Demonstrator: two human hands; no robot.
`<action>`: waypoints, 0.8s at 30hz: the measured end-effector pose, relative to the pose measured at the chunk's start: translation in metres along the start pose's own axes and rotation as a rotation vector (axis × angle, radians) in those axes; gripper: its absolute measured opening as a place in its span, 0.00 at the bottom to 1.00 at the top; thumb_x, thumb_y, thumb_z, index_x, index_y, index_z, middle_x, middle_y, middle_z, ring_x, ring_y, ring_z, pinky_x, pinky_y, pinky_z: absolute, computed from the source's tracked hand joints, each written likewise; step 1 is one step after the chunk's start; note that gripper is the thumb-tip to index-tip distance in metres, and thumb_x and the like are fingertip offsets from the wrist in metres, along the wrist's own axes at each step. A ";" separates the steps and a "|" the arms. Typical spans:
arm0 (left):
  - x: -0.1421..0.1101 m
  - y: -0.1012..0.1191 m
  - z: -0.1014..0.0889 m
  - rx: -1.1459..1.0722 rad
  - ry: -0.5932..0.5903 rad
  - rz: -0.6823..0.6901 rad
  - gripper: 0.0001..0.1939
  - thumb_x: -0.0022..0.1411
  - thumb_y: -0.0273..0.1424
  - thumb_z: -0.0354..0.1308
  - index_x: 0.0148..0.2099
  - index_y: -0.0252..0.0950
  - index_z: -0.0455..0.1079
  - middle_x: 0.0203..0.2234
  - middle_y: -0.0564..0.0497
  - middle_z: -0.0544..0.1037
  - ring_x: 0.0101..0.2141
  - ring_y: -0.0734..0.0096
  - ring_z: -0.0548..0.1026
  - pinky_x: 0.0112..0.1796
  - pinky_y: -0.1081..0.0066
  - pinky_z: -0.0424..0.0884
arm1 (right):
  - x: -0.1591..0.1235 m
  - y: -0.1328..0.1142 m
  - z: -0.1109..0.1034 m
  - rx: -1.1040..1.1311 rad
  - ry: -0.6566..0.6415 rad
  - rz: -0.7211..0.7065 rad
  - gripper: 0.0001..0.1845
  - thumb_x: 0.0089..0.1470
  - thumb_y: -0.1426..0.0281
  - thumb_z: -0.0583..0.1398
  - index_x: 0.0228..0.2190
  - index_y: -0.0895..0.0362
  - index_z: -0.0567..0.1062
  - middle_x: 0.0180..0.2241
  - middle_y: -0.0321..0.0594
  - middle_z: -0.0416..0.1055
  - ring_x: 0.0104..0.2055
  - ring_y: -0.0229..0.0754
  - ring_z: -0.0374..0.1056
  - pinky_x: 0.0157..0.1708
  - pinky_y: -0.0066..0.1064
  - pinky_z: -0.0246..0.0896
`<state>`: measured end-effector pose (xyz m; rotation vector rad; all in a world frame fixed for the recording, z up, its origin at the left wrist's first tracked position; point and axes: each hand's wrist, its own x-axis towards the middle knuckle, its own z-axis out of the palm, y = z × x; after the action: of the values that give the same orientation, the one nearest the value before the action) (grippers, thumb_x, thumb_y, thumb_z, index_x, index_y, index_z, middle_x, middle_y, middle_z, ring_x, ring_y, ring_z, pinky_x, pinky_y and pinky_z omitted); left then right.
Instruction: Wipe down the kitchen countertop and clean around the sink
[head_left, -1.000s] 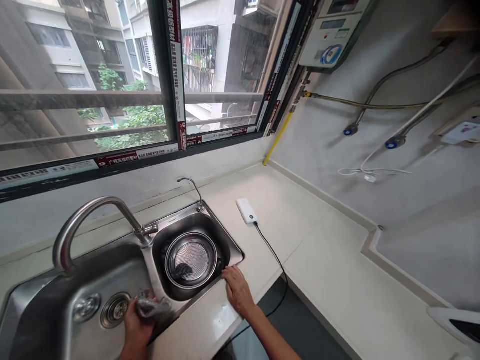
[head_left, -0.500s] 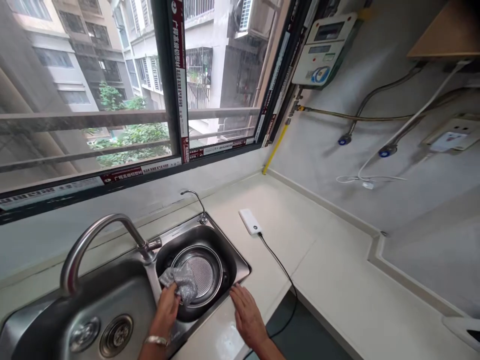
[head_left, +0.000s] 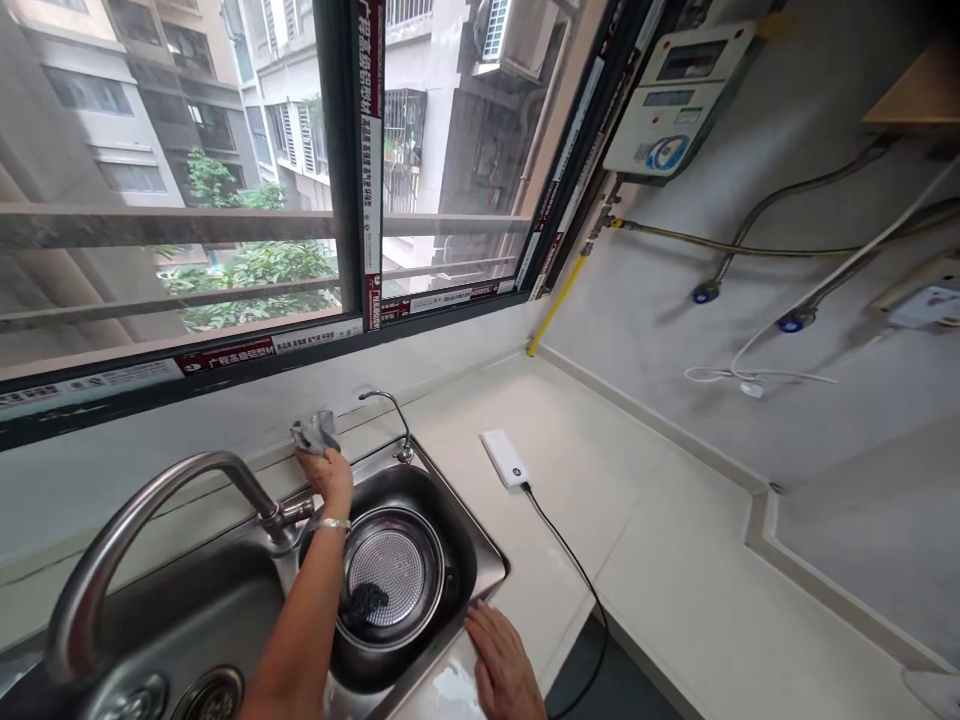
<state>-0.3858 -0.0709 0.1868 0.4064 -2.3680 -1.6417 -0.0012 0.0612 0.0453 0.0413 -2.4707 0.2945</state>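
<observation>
My left hand point(head_left: 330, 475) is closed on a crumpled grey cloth point(head_left: 315, 430). It reaches past the sink, with the cloth at the strip of counter below the window wall. My right hand point(head_left: 501, 650) lies flat on the counter beside the front corner of the sink, fingers stretched out, holding nothing. Beneath my left forearm, a round metal pan point(head_left: 397, 565) with a dimpled bottom sits in the right-hand sink basin point(head_left: 459, 520). A dark, scrunched clump point(head_left: 365, 603) lies inside the pan; its kind is unclear.
A large curved faucet point(head_left: 202, 465) arches over the left basin, near my left arm. The slim faucet point(head_left: 405, 430) stands at the sink's back corner. On the counter point(head_left: 585, 420) lies a white power bank point(head_left: 504, 458), its black cable point(head_left: 566, 535) trailing over the edge.
My left hand has lifted the cloth out of the pan and carried it back to the wall side, uncovering the dark clump. My right hand stays by the sink corner. The view has shifted slightly.
</observation>
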 end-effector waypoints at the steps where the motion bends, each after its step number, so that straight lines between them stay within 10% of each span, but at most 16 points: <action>1: 0.007 0.000 0.004 0.062 -0.003 0.055 0.34 0.63 0.24 0.47 0.71 0.27 0.51 0.67 0.31 0.59 0.69 0.55 0.58 0.68 0.56 0.57 | 0.000 0.000 0.000 -0.005 0.003 -0.005 0.39 0.49 0.84 0.51 0.62 0.58 0.69 0.59 0.44 0.74 0.66 0.46 0.66 0.59 0.46 0.73; 8: 0.026 -0.049 0.037 0.461 -0.129 0.149 0.38 0.60 0.30 0.55 0.65 0.04 0.54 0.66 0.09 0.50 0.71 0.27 0.46 0.67 0.36 0.47 | -0.005 0.008 0.003 -0.011 -0.025 -0.011 0.39 0.49 0.84 0.51 0.63 0.59 0.68 0.57 0.46 0.76 0.65 0.48 0.67 0.60 0.44 0.72; 15: 0.041 -0.074 0.045 0.792 -0.221 0.440 0.30 0.71 0.34 0.44 0.67 0.17 0.61 0.63 0.21 0.61 0.66 0.36 0.57 0.64 0.44 0.57 | -0.008 0.007 -0.001 -0.022 -0.033 -0.001 0.39 0.53 0.83 0.52 0.65 0.57 0.66 0.57 0.45 0.76 0.63 0.50 0.69 0.58 0.45 0.73; 24: 0.048 -0.041 0.104 0.768 -0.452 0.511 0.22 0.70 0.29 0.46 0.57 0.41 0.76 0.58 0.38 0.70 0.57 0.46 0.65 0.46 0.56 0.72 | -0.008 0.025 0.003 -0.148 -0.049 -0.146 0.25 0.59 0.78 0.52 0.55 0.59 0.75 0.51 0.43 0.80 0.55 0.47 0.77 0.52 0.37 0.78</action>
<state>-0.4624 -0.0104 0.1135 -0.4846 -3.0202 -0.6007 0.0011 0.0844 0.0334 0.1668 -2.5151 0.0490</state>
